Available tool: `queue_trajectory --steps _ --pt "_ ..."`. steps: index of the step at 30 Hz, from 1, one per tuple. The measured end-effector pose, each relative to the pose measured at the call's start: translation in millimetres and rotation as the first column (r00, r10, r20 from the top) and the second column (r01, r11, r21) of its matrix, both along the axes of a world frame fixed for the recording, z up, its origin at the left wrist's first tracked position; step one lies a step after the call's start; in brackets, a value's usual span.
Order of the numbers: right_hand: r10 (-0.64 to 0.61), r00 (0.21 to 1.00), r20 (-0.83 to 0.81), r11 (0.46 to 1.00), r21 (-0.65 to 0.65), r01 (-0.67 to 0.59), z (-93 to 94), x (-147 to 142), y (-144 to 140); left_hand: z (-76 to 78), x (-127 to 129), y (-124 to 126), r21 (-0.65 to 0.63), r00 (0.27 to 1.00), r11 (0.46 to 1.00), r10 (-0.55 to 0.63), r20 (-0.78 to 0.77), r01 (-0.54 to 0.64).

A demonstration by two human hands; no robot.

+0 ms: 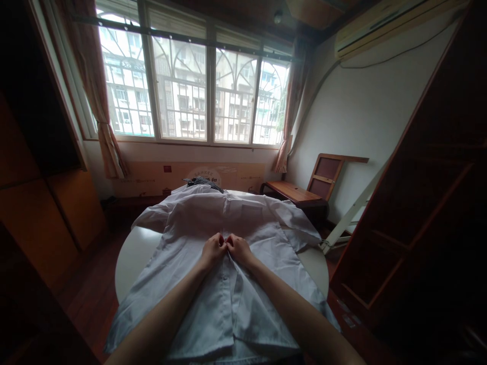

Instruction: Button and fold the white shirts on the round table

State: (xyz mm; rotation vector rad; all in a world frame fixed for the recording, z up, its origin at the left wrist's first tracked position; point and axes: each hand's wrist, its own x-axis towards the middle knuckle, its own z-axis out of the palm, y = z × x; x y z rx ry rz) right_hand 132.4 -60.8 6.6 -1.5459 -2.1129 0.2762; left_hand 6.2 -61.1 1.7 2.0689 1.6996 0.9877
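A white button-front shirt (198,223) lies spread face up on a round white table (131,253), collar away from me. My left hand (213,249) and my right hand (239,248) meet at the shirt's front placket near its middle. Both pinch the fabric edges there, fingertips touching. Below my hands the two front panels lie apart; above them the front lies closed. The sleeves spread out to the left and right.
A dark checked garment (203,181) lies at the table's far edge. A wooden chair (304,190) stands back right, a white slanted frame (350,215) right of the table. Wooden cabinets line the left and right sides. A large barred window fills the far wall.
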Motion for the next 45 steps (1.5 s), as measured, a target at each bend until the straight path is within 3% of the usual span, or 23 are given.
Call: queue_trajectory --steps 45 --pt "-0.003 1.000 0.012 0.999 -0.037 0.004 -1.8 -0.5 3.3 1.2 -0.7 1.5 -0.004 1.000 1.000 -0.001 0.028 0.001"
